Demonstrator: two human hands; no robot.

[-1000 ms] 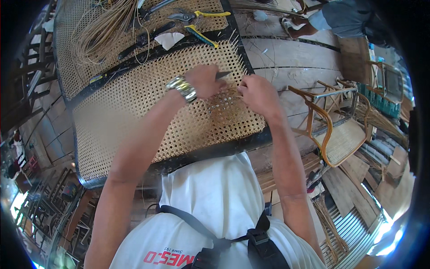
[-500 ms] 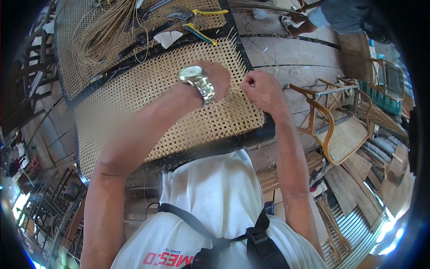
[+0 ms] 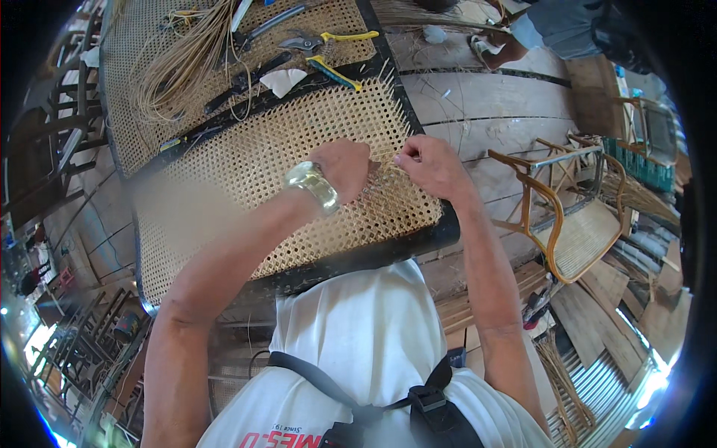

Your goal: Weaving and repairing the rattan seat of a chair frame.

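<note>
Working at the right side of a woven cane panel (image 3: 261, 160), set within a black frame (image 3: 343, 261) directly in front of the body. Seemingly dealing with single strands there, close to the loose ends (image 3: 406, 113) bristling along that border. Curling the left hand (image 3: 345, 170) palm-down over the weave, apparently grasping a small dark blade (image 3: 374, 166), mostly hidden by the fingers. Bringing thumb and forefinger of the right hand (image 3: 432, 166) together in a pinch just beside it, over the panel's right edge; possibly nipping a strand, but not showing clearly enough to tell. Calling next, by judgement, for a steady pinch at the edge, close guiding of the blade, and care against splitting neighbouring strands.

Turning to containers: seeing a green crate (image 3: 650, 166) beyond the wooden chair (image 3: 582, 233) at the right, revealing nothing certain of any contents. Spotting a round tin (image 3: 127, 326) at the far left, likewise too small for judging. Using the panel's upper section as a worktop: bearing a bundle of strands (image 3: 179, 75), pruners (image 3: 302, 42) with spread yellow-and-green handles, and a white scrap (image 3: 282, 82).
</note>
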